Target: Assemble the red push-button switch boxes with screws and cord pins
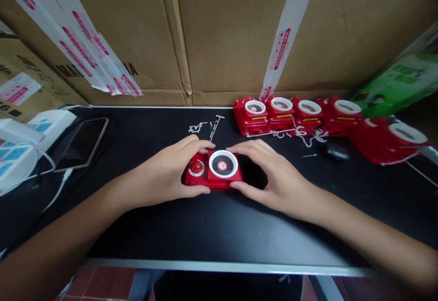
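A small red device (212, 172) with a white ring around a dark dial and a red round button lies in the middle of the black table (205, 228). My left hand (167, 173) wraps its left end, thumb at the front edge and fingers over the back. My right hand (270, 178) grips its right end the same way, fingers curled round it.
A row of similar red devices (294, 111) stands at the back right, with white string (304, 134) beside them. A small metal tool (215, 125) lies behind the device. A phone (82, 143) and white power strip (20, 150) sit left. Cardboard boxes (222, 32) wall the back.
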Demonstrator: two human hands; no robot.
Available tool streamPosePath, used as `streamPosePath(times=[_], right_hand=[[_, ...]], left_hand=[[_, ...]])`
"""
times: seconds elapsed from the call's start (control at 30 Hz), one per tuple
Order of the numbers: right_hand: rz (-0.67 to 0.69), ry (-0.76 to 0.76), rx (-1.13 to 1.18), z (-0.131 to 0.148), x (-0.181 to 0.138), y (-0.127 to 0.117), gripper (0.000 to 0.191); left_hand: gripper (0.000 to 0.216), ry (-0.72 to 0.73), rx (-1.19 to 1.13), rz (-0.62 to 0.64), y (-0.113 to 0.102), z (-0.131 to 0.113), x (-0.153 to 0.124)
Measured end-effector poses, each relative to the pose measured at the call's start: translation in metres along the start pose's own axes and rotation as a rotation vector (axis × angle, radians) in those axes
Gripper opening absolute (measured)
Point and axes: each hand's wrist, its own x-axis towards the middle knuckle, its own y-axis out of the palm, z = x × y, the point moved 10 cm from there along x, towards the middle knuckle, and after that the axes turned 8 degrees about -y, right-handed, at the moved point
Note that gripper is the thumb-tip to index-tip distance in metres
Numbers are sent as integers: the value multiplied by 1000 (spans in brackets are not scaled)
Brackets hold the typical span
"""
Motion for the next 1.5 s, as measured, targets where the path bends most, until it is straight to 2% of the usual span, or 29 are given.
streamPosePath(times=[0.17, 0.5, 0.73, 0.93, 1.13, 1.2, 1.33, 1.5], right_hand=[[7, 3, 32, -2, 2, -1, 51], [-8, 47, 99, -12, 3, -3, 58], [17, 43, 57, -8, 5, -1, 54], [-42, 48, 80, -8, 2, -4, 56], [-20, 17, 150, -10, 0, -4, 67], [-20, 23, 187, -10, 0, -6, 63], [-23, 54, 229, -12, 0, -12, 41], [-36, 41, 206, -11, 0, -15, 43]], left_hand=[[62, 6, -32, 18, 4, -4, 1], [56, -6, -69, 36, 5, -4, 4], [53, -18, -102, 62, 7, -1, 4], [54, -33, -103, 57, 5, -1, 3], [53, -38, -75, 56, 6, -3, 2], [52, -30, -68, 47, 5, -5, 2], [55, -20, -50, 33, 5, -7, 2], [58, -22, -41, 19, 5, -6, 3]])
